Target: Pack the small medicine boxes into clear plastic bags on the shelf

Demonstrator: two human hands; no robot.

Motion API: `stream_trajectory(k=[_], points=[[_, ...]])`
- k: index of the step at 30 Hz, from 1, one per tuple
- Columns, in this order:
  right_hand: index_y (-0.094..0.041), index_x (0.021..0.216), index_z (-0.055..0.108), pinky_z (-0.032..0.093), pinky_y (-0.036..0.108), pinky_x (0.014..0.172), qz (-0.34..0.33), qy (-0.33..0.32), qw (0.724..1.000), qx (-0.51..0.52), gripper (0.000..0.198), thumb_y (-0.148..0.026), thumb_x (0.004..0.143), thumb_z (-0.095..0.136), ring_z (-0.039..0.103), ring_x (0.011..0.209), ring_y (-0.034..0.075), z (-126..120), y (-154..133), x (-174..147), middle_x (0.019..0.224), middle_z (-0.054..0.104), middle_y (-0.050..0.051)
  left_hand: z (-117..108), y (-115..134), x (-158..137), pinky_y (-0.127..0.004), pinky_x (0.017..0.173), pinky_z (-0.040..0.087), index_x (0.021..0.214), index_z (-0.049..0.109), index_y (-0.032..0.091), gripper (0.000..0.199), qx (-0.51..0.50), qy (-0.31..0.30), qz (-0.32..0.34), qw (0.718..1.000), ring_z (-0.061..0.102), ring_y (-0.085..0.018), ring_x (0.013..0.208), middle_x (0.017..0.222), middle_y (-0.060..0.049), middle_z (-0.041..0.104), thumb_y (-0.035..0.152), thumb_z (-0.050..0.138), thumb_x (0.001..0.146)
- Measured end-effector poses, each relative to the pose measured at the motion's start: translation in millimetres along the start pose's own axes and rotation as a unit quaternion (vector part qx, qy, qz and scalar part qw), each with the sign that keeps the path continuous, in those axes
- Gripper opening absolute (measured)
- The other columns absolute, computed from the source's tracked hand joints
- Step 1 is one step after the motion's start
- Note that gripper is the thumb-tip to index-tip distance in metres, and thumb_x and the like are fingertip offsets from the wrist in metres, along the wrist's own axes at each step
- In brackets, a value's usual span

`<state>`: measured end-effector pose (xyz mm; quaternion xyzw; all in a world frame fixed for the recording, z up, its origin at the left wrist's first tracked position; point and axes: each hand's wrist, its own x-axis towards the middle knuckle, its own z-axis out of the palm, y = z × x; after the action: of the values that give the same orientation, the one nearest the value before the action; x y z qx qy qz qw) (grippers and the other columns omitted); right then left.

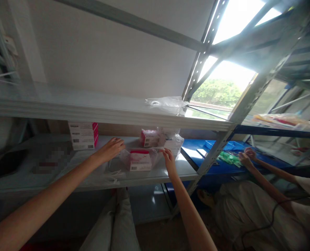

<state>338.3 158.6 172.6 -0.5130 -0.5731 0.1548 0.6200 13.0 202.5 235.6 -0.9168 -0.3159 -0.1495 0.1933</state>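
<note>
A white and pink box (140,164) sits on the grey lower shelf in front of me, inside a clear plastic bag (155,157). My left hand (113,147) is closed at the bag's left edge, with the fingers bent over the plastic. On the opposite side, my right hand (168,156) pinches the upper right corner of the bag. The plastic is spread between both hands. Just behind it stand a smaller pink box (149,138) and white boxes wrapped in clear plastic (173,142).
A stack of white and pink boxes (83,136) stands left on the shelf, near a dark flat object (7,163). Loose plastic (167,103) lies on the upper shelf (105,113). Beyond the metal post (214,150), another person's hands (246,157) work near green items (229,158).
</note>
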Motion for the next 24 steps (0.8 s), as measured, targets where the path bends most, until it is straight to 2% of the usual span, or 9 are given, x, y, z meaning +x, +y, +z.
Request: stream_trajectory(k=[3, 6, 8, 12, 15, 18, 20, 22, 24], points=[[-0.020, 0.088, 0.074, 0.039, 0.039, 0.096, 0.035, -0.009, 0.994, 0.101, 0.038, -0.053, 0.073, 0.064, 0.050, 0.115, 0.027, 3.2, -2.7, 1.9, 0.123, 0.056, 0.010, 1.8, -4.3, 8.2, -0.035, 0.090, 0.040, 0.088, 0.062, 0.015, 0.020, 0.007, 0.011, 0.023, 1.000, 0.053, -0.022, 0.093, 0.093, -0.009, 0.059, 0.004, 0.046, 0.086], [-0.023, 0.098, 0.074, 0.037, 0.040, 0.100, 0.055, -0.042, 0.983, 0.168, 0.036, -0.048, 0.073, 0.067, 0.044, 0.125, 0.028, 9.1, -4.8, 1.6, 0.137, 0.049, 0.008, 6.9, -8.3, 19.7, -0.034, 0.090, 0.042, 0.086, 0.062, 0.014, 0.022, -0.012, 0.024, 0.033, 0.999, 0.053, -0.021, 0.094, 0.092, -0.008, 0.058, -0.001, 0.045, 0.082], [-0.025, 0.108, 0.071, 0.034, 0.041, 0.104, 0.058, -0.056, 0.980, 0.179, 0.040, -0.047, 0.074, 0.066, 0.040, 0.130, 0.028, 15.5, -4.1, 2.5, 0.142, 0.046, 0.007, 10.3, -12.2, 27.7, -0.034, 0.090, 0.043, 0.085, 0.062, 0.014, 0.021, -0.047, 0.048, 0.007, 0.998, 0.053, -0.021, 0.096, 0.093, -0.009, 0.059, 0.000, 0.047, 0.082], [-0.029, 0.131, 0.055, 0.029, 0.041, 0.111, 0.039, -0.086, 0.980, 0.177, 0.057, -0.046, 0.077, 0.064, 0.037, 0.135, 0.024, 32.3, 2.8, 7.2, 0.144, 0.046, 0.004, 15.2, -20.6, 40.7, -0.034, 0.088, 0.045, 0.089, 0.064, 0.015, 0.014, -0.158, 0.111, -0.102, 0.976, 0.057, -0.022, 0.096, 0.097, -0.009, 0.063, 0.012, 0.051, 0.085], [-0.029, 0.140, 0.044, 0.028, 0.040, 0.112, 0.004, -0.098, 0.984, 0.145, 0.065, -0.048, 0.080, 0.062, 0.037, 0.136, 0.022, 44.4, 10.6, 12.3, 0.145, 0.044, 0.005, 20.1, -21.5, 47.9, -0.029, 0.076, 0.048, 0.085, 0.066, 0.016, 0.016, -0.289, 0.091, -0.174, 0.937, 0.063, -0.018, 0.078, 0.083, -0.005, 0.067, 0.021, 0.051, 0.086], [-0.025, 0.139, 0.045, 0.030, 0.042, 0.110, -0.023, -0.096, 0.988, 0.121, 0.068, -0.049, 0.077, 0.063, 0.041, 0.132, 0.023, 53.3, 18.1, 20.9, 0.139, 0.051, 0.008, 25.6, -17.2, 55.8, -0.023, 0.062, 0.048, 0.077, 0.067, 0.014, 0.018, -0.428, 0.084, -0.204, 0.876, 0.062, -0.014, 0.062, 0.069, -0.003, 0.067, 0.023, 0.053, 0.082], [-0.021, 0.130, 0.055, 0.032, 0.043, 0.108, -0.033, -0.081, 0.990, 0.111, 0.059, -0.049, 0.078, 0.061, 0.048, 0.124, 0.025, 57.0, 21.3, 28.7, 0.128, 0.059, 0.011, 27.8, -14.1, 62.4, -0.023, 0.057, 0.048, 0.074, 0.067, 0.013, 0.014, -0.497, 0.110, -0.220, 0.832, 0.062, -0.014, 0.058, 0.065, -0.003, 0.067, 0.024, 0.057, 0.077], [-0.017, 0.113, 0.065, 0.036, 0.042, 0.104, -0.034, -0.059, 0.992, 0.107, 0.045, -0.048, 0.081, 0.056, 0.055, 0.114, 0.025, 59.6, 22.4, 37.1, 0.116, 0.065, 0.013, 28.1, -13.0, 69.6, -0.023, 0.054, 0.049, 0.072, 0.066, 0.013, 0.010, -0.548, 0.122, -0.242, 0.791, 0.061, -0.013, 0.055, 0.064, -0.003, 0.067, 0.022, 0.061, 0.072], [-0.016, 0.095, 0.070, 0.042, 0.039, 0.096, -0.030, -0.055, 0.991, 0.114, 0.038, -0.047, 0.082, 0.052, 0.060, 0.101, 0.024, 62.0, 22.0, 44.5, 0.103, 0.068, 0.012, 27.0, -13.6, 76.8, -0.022, 0.053, 0.050, 0.071, 0.065, 0.012, 0.005, -0.582, 0.118, -0.259, 0.762, 0.062, -0.013, 0.055, 0.065, -0.003, 0.068, 0.016, 0.062, 0.068]])
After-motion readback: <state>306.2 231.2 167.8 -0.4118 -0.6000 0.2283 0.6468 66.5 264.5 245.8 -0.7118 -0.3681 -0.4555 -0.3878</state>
